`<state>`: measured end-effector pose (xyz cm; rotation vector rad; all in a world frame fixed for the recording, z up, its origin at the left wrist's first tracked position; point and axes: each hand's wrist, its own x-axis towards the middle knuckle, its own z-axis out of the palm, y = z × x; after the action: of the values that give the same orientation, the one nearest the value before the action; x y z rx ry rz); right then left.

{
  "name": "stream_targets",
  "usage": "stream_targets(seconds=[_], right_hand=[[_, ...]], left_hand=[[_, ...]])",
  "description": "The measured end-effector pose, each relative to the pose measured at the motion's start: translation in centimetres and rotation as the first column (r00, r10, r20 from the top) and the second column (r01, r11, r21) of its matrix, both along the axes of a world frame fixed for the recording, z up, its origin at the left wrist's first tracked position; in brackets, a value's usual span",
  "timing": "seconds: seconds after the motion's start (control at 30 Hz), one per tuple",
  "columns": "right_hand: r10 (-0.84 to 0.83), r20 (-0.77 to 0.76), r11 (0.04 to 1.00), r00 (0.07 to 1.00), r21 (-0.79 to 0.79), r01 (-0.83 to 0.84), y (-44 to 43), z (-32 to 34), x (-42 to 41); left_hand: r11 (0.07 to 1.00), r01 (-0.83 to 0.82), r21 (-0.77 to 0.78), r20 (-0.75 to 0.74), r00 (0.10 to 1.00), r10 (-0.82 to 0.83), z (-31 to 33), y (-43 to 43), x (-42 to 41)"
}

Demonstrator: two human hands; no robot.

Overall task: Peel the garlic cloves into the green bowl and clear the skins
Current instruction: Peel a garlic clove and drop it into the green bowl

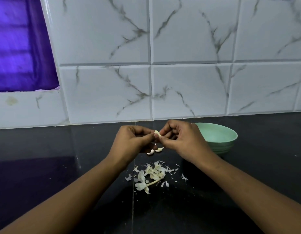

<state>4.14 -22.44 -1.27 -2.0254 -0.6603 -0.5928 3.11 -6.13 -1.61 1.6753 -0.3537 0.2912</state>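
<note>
Black counter [45, 166], one green bowl [219, 134] — no writing anywhere. Two cloves [154, 150] lie just under the hands; a third clove [157, 133] sits pinched between the left hand [131, 142] and right hand [181, 139], both curled tight on it. One pile of skins [153, 174] lies nearer — bowl just right.

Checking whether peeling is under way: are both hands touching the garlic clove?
Touching. The head view shows left hand and right hand fingertips pinching the garlic clove between them.

Glossy black stone counter [45, 166], papery skins [151, 174], smooth plastic-looking bowl [220, 134].
</note>
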Motion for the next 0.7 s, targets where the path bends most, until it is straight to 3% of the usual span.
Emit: stream_targets(seconds=[0.47, 0.7], right_hand=[[-0.019, 0.05, 0.994, 0.999, -0.106, 0.024, 0.6, -0.66, 0.06], [-0.001, -0.038, 0.998, 0.999, -0.058, -0.001, 0.67, -0.73, 0.18]], left_hand=[[0.965, -0.174, 0.195, 0.166, 0.976, 0.142, -0.37, 0.3, 0.31], [0.949, -0.22, 0.224, 0.219, 0.961, 0.171, -0.24, 0.19, 0.17]])
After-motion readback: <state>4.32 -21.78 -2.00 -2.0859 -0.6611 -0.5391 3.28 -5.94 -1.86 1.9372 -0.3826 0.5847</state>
